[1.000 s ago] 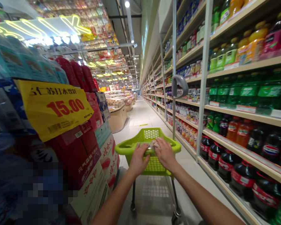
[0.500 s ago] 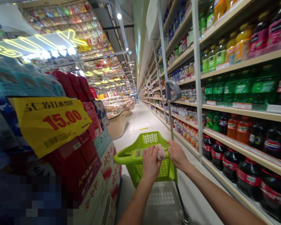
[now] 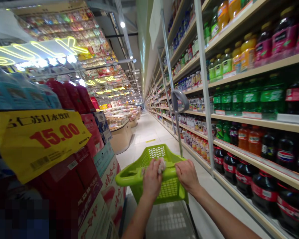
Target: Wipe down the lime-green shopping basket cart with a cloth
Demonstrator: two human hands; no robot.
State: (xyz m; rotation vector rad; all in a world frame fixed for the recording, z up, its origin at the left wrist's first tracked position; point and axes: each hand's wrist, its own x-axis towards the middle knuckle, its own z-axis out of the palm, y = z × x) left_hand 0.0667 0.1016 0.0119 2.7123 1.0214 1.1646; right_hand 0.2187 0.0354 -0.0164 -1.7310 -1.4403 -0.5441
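Ahead of me is a green plastic shopping cart point(image 3: 159, 194) with a mesh basket. My left hand point(image 3: 151, 179) rests on its handle, closed on a crumpled pale cloth point(image 3: 161, 165) that bulges out beside the fingers. The cloth lies against the handle bar point(image 3: 169, 172). At the bar's right end, my right hand point(image 3: 188, 175) is wrapped round the handle, with knuckles up. Part of the handle is hidden under both hands.
Shelves of drink bottles point(image 3: 254, 96) line the right side. A pole with a grey loop handle point(image 3: 180, 101) stands beyond the cart. Stacked drink cartons point(image 3: 112, 192) with a yellow price sign point(image 3: 45, 139) are close on the left. The tiled aisle point(image 3: 149, 126) runs ahead past bulk bins point(image 3: 122, 136).
My left hand has shifted left along the handle with the cloth. My right hand has closed more fully round the bar. The price sign appears larger and farther left.
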